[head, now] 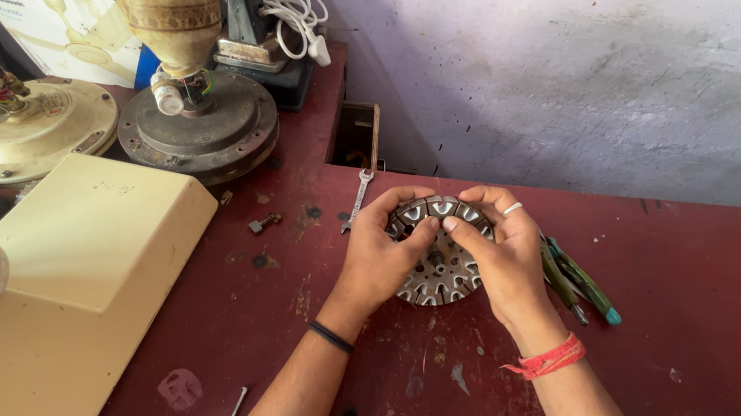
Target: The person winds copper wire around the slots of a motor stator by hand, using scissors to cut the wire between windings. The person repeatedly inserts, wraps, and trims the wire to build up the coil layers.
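A round metal motor core (437,275) with slotted teeth lies on the dark red table (691,297). My left hand (379,255) grips its left side, thumb pressed on the top face. My right hand (499,249) covers its right side, with the fingers curled over the far rim and the thumb meeting the left thumb near the centre. A ring is on a right-hand finger, a red thread on the right wrist and a black band on the left wrist.
Green-handled pliers (582,285) lie just right of my right hand. A small spanner (358,199) lies behind the core. Two ceiling fan motors (201,121) (21,130), a cream housing (60,276), a small bolt (264,222) and a nail (234,412) occupy the left.
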